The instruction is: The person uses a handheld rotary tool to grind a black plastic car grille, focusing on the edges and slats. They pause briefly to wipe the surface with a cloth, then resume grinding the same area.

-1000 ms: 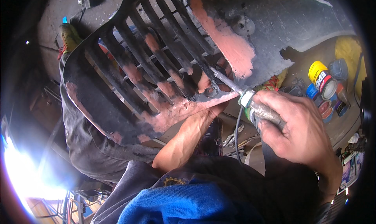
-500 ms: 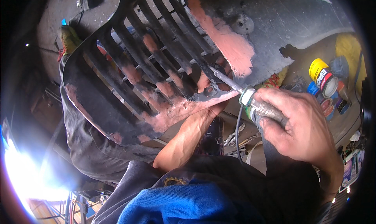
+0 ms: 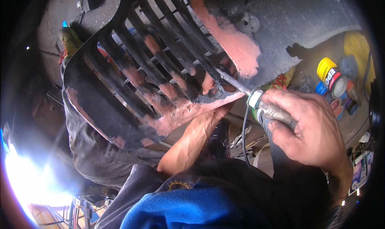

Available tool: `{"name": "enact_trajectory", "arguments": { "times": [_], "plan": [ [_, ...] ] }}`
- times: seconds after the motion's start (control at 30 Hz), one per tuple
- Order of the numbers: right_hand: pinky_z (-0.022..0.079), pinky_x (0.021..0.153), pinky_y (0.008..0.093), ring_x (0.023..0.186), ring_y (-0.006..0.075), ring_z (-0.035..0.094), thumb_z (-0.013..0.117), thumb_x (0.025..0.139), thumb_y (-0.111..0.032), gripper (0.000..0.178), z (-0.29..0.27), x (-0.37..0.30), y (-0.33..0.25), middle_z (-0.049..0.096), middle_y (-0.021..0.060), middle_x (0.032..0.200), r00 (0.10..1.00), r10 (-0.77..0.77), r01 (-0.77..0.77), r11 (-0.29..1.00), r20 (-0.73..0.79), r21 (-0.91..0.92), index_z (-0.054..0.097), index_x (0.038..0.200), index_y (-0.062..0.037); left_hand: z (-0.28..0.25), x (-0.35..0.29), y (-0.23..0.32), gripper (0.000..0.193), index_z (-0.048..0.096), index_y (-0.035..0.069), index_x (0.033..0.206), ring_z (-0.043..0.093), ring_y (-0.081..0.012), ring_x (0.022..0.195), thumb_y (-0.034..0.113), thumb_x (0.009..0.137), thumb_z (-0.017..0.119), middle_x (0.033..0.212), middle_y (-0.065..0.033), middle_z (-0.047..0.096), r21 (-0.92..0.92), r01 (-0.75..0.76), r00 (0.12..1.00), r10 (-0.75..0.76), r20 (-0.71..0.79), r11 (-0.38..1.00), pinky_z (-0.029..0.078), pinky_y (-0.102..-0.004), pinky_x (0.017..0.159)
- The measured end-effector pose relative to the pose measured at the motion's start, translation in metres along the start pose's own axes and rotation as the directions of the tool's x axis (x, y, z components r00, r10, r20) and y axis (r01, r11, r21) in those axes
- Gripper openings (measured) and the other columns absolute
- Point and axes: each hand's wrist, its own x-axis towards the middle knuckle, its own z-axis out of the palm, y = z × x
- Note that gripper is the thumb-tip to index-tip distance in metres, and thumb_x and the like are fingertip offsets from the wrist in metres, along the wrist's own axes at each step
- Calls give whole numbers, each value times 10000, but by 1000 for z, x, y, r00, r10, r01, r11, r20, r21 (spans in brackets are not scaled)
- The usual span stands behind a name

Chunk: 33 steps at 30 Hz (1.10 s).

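Observation:
My right hand [image 3: 304,129] is closed round the taped handle of a soldering iron [image 3: 236,84] with a black cable. Its metal tip rests at the lower end of a slat on a black car grille [image 3: 100,104], beside a dark hole in the frame. Pink filler [image 3: 182,115] covers the lower right corner and parts of several slats. My left hand [image 3: 208,84] reaches underneath the grille and grips it from behind; only some fingers show through the gaps, while the rest is hidden.
A larger dark panel [image 3: 276,24] with a pink filler strip adjoins the grille. At right, a yellow-topped can [image 3: 332,78] stands among smaller tins. My shoe [image 3: 71,42] shows at far left. The iron's cable [image 3: 244,137] hangs toward my lap. Bright light glares at lower left.
The upper part of the grille has shifted very slightly left. Both hands keep nearly the same place, and the iron's tip stays at the slat end.

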Motion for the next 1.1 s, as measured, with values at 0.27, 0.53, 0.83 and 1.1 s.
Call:
{"name": "enact_trajectory", "arguments": {
  "times": [0.27, 0.53, 0.83, 1.1],
  "plan": [
    [567, 809, 406, 913, 409, 727, 672, 758, -66, 386, 1, 2, -1, 720, 256, 1006, 1000, -16, 16, 1000, -19, -21, 660, 1114, 83, -12, 2, 1, 401, 614, 102, 1251, 604, -230, 1207, 380, 964, 642, 1277, -63, 638, -108, 31, 995, -20, 102, 994, 497, -437, 1027],
    [565, 798, 406, 895, 411, 725, 667, 757, -64, 386, -3, -1, -2, 720, 243, 995, 1000, 19, -19, 1000, 13, 14, 660, 1121, 67, 6, -2, 0, 376, 611, 100, 1221, 601, -226, 1167, 375, 966, 636, 1231, -63, 638, 56, -64, 998, 64, -9, 996, 473, -419, 1045],
    [558, 790, 414, 893, 410, 718, 669, 773, -57, 359, -1, 1, -4, 715, 232, 992, 999, 32, -33, 999, 30, 23, 655, 1115, 51, 3, 2, 1, 371, 616, 94, 1208, 602, -195, 1100, 374, 968, 652, 1141, -35, 631, -42, -37, 996, 33, -85, 998, 479, -365, 1005],
    [539, 739, 455, 834, 411, 684, 647, 805, -38, 388, 14, -1, -3, 690, 202, 974, 1000, 9, -9, 999, 4, -49, 628, 1190, 8, -5, 4, -1, 397, 602, 90, 1234, 603, -153, 1064, 368, 959, 672, 1132, -14, 629, -51, 32, 999, -34, -39, 998, 481, -330, 995]
  ]
}}
